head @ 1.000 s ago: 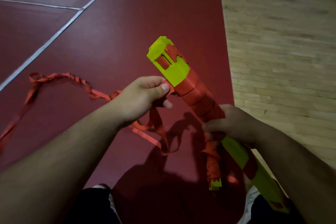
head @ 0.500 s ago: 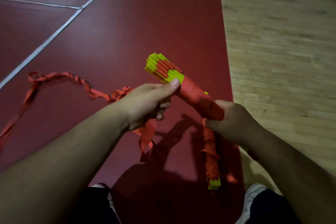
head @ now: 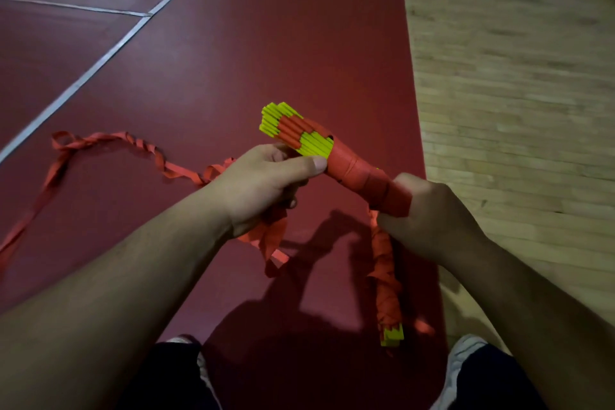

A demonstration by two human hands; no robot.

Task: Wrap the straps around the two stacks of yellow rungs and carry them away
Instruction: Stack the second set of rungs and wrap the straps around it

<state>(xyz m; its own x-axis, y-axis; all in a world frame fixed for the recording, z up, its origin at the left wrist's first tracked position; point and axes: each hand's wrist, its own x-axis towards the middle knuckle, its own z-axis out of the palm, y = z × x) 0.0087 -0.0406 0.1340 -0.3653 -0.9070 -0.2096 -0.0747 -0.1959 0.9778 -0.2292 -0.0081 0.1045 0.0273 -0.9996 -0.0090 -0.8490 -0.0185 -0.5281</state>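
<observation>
Since the earlier frame, the rung stack [head: 301, 131] is tipped end-on; its axis runs from the right hand [head: 429, 213], closed around it, toward the left hand [head: 263, 183], pinching the strap [head: 109, 140] beside it.

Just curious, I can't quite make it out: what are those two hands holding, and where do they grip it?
Both grip the strap-wrapped stack of yellow rungs: the left hand just below its far end, also holding loose strap; the right hand its near end.

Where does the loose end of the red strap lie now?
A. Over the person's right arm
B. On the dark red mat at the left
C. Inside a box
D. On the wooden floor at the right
B: from the left hand, the red strap trails leftward across the dark red mat.
</observation>
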